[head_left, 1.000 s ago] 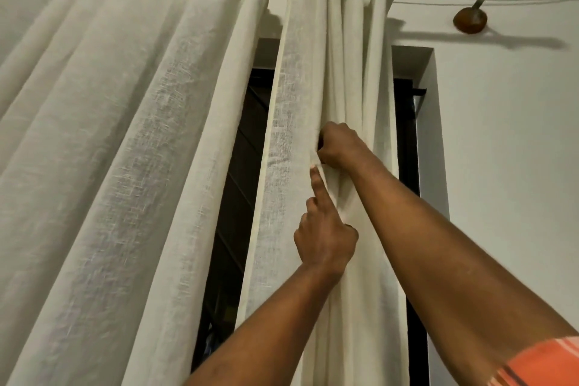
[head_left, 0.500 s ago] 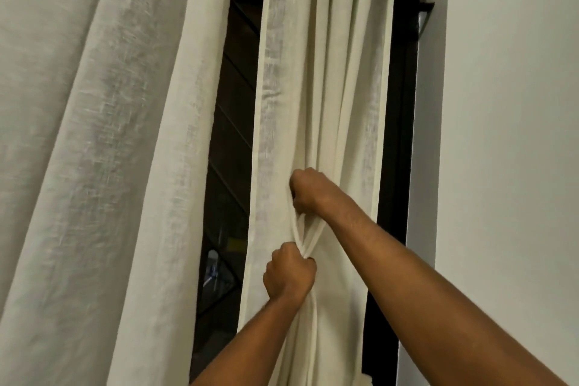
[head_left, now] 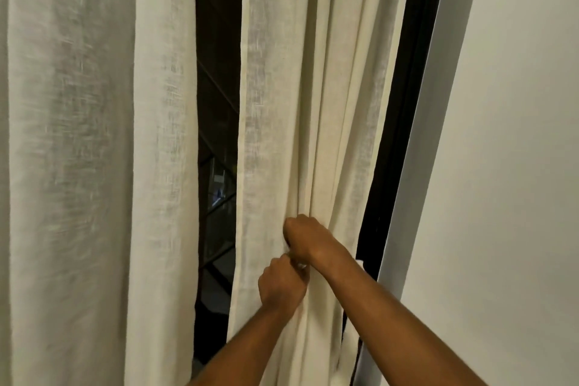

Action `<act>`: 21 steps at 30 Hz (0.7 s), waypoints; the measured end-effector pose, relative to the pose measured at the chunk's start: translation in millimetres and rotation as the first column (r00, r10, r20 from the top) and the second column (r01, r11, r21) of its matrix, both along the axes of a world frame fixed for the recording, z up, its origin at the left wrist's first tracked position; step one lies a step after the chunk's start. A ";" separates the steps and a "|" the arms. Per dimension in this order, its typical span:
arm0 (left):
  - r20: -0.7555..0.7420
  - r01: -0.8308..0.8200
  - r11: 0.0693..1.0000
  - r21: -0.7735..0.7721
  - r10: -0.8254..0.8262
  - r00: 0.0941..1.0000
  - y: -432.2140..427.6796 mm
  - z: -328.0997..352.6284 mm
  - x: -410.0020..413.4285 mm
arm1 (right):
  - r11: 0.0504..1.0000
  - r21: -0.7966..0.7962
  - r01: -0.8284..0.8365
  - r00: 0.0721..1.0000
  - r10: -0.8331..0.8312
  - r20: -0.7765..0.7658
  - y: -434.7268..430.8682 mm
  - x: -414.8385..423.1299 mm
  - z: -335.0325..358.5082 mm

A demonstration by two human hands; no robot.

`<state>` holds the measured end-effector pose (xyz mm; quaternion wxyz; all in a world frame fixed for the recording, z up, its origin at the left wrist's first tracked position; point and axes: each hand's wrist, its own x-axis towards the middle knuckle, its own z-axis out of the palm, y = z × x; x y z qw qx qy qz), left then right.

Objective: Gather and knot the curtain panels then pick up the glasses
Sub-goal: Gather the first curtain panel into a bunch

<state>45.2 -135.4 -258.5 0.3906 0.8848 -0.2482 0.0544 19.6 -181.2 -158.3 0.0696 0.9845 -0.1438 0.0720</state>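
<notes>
Both my right hand (head_left: 305,236) and left hand (head_left: 282,287) are fisting the right curtain panel (head_left: 313,135); its thin pleats are probably slipping loose before I'm knotting.

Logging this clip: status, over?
Both hands, left hand and right hand, fisted on right curtain panel. Folds bunched, no knot. Glasses unseen. Nothing blocking.

Left hand (head_left: 282,287) and right hand (head_left: 305,240) fisted, touching, gripping bunched right curtain panel (head_left: 313,103), dark window (head_left: 216,135) beside
</notes>
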 end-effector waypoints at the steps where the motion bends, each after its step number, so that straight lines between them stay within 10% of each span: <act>1: -0.021 0.003 1.000 0.025 -0.003 1.000 0.6 -17.1 -4.6 | 1.000 0.020 0.005 0.999 -0.005 -0.040 0.0 -2.6 -16.5; 14: 0.028 0.039 0.983 0.179 -0.045 0.999 1.2 -52.2 -22.9 | 0.929 0.364 0.061 0.969 -0.143 0.202 -13.0 -18.0 -69.4; 21: -0.017 0.033 0.997 -0.069 -0.034 0.999 10.9 -24.1 -33.2 | 0.829 0.470 -0.304 0.550 -0.250 0.797 14.5 -25.6 -11.2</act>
